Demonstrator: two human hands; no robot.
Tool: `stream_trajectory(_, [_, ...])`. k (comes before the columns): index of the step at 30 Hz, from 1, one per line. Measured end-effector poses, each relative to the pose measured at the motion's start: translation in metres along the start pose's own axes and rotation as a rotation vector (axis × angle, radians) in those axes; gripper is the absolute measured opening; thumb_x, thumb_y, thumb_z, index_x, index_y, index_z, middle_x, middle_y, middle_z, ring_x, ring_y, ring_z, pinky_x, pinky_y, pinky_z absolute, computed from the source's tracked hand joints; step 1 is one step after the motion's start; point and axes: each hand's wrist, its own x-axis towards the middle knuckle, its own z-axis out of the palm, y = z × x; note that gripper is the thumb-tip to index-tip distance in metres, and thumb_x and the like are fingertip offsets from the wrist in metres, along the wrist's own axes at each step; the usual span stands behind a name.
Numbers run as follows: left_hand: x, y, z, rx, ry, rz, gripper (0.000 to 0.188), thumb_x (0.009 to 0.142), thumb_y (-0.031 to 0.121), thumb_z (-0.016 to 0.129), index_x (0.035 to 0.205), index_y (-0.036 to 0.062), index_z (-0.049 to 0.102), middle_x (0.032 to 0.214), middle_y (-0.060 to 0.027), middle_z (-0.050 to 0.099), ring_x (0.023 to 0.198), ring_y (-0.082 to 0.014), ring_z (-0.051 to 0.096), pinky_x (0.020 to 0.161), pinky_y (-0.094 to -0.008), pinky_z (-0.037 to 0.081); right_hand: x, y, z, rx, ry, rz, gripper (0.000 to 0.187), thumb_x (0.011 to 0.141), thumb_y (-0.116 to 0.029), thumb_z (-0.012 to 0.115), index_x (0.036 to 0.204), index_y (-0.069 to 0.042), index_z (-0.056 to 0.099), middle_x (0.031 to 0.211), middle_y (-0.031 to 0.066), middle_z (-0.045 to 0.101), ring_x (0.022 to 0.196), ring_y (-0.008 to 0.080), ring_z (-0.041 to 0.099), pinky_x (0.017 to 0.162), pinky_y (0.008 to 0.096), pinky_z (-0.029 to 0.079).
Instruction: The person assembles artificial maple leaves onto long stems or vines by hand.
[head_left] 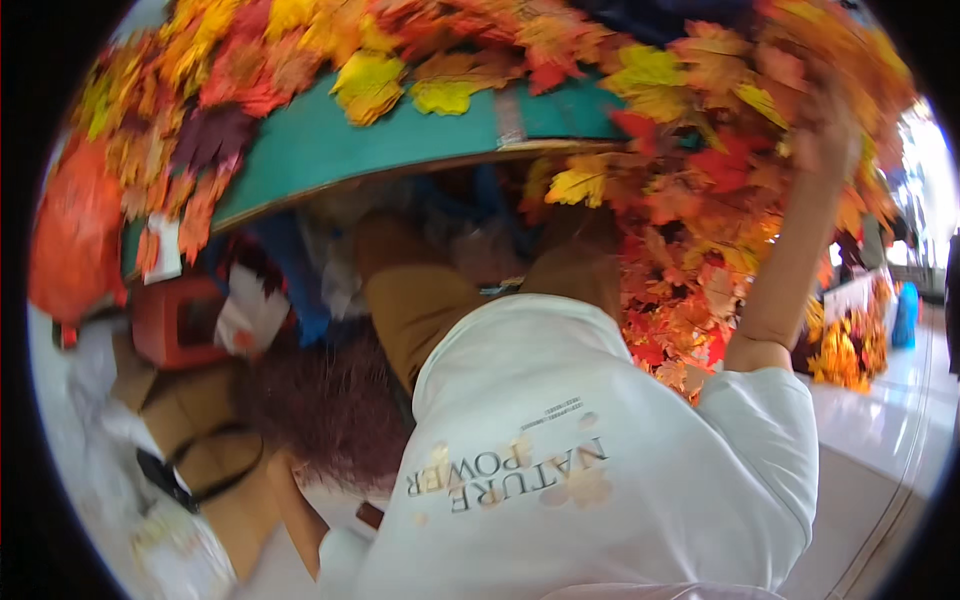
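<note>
My right hand (828, 135) reaches up to the far right, among orange and red artificial maple leaves (720, 170) piled at the table's right end. It is smeared by motion, so its fingers and anything in them do not show clearly. Down at the lower left, my left hand (285, 470) is beside the edge of a dark maroon, bristly bundle (330, 400). Its fingers are mostly hidden, and I cannot tell whether they grip the bundle. More leaves in yellow, orange and deep purple lie along the green tabletop (340, 150).
An orange-red bag (75, 235) hangs at the table's left end. Below it are a red plastic stool (170, 320), a cardboard box (225, 500) with a black strap (225, 470), and clear plastic bags. At right, a blue bottle (905, 315) stands by more leaves on the tiled floor (880, 430).
</note>
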Motion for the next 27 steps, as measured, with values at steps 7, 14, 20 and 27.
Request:
stream_trajectory(7, [-0.116,0.458,-0.246,-0.62,0.301,1.01,0.019,0.083,0.003,0.058,0.101,0.001,0.064,0.092,-0.0111,0.064,0.083,-0.0202,0.062,0.073,-0.0275,0.047,-0.06,0.019,0.117,0.395,-0.024,0.212,0.012,0.092,-0.007,0.05,0.101,-0.001,0.054,0.096,0.0165,0.064,0.052,0.002,0.033,0.044,0.015,0.026])
stream_trajectory(14, [-0.175,0.586,-0.263,-0.556,0.7,1.283,0.018,0.079,0.017,0.067,0.086,0.0006,0.063,0.08,-0.0129,0.061,0.075,-0.0305,0.059,0.065,-0.0318,0.049,-0.1,0.004,0.167,0.492,-0.352,0.556,0.019,0.094,-0.011,0.049,0.11,-0.002,0.053,0.094,0.0127,0.064,0.058,0.0035,0.045,0.046,0.0141,0.032])
stream_trajectory(20, [-0.209,0.559,-0.242,-0.043,1.309,1.209,0.036,0.077,0.037,0.068,0.074,0.0032,0.058,0.071,-0.0101,0.053,0.063,-0.0281,0.055,0.055,-0.0347,0.046,-0.112,0.027,0.171,0.625,-0.546,0.68,0.023,0.095,-0.014,0.048,0.114,-0.001,0.049,0.099,0.0141,0.063,0.072,0.0108,0.06,0.059,0.0203,0.049])
stream_trajectory(27, [-0.165,0.561,-0.211,-0.754,0.395,1.177,0.031,0.087,0.029,0.059,0.092,-0.0016,0.06,0.081,-0.0114,0.061,0.076,-0.0236,0.06,0.07,-0.0315,0.047,-0.132,0.071,0.196,0.553,-0.621,0.864,0.023,0.096,-0.013,0.042,0.115,-0.002,0.049,0.107,0.0174,0.06,0.09,0.02,0.062,0.081,0.0307,0.051])
